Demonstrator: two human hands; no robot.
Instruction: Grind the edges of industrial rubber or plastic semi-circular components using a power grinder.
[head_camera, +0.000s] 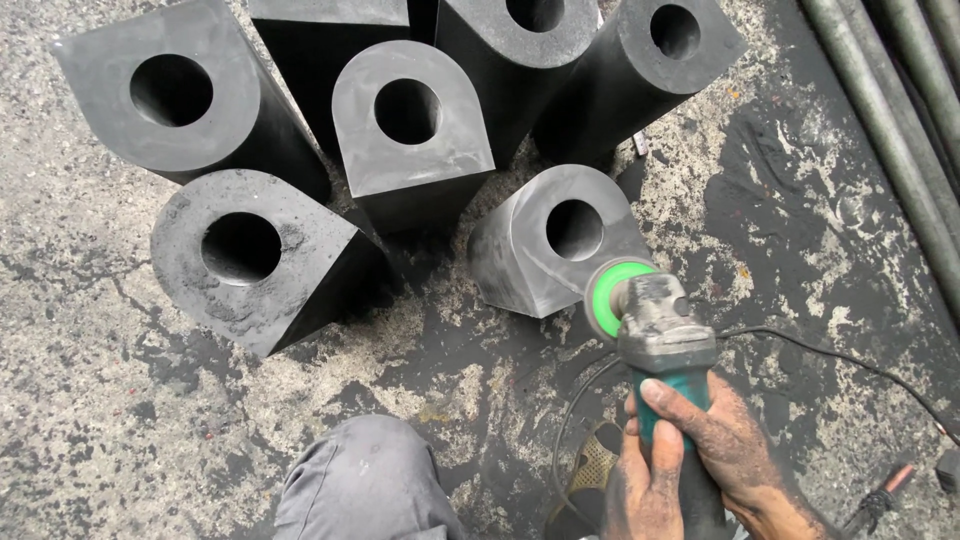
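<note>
Angle grinder (662, 335): grey dusty head, teal-green body, bright green disc guard (607, 297). Rubber blocks (412, 140): black sides, dull grey dusty faces with dark round holes. Floor (120, 400): mottled beige-grey concrete, black sooty patches. Cable (840, 355) black. Trouser knee (365, 490) grey. Both hands (690, 460) smeared with grey-black dust. Pipes (900, 110) dark grey-green.

dusty green grinder (655, 325), disc against block (550, 250)

Seven black blocks (270, 260) with round holes, one angle grinder (655, 330), two hands (700, 450).
</note>
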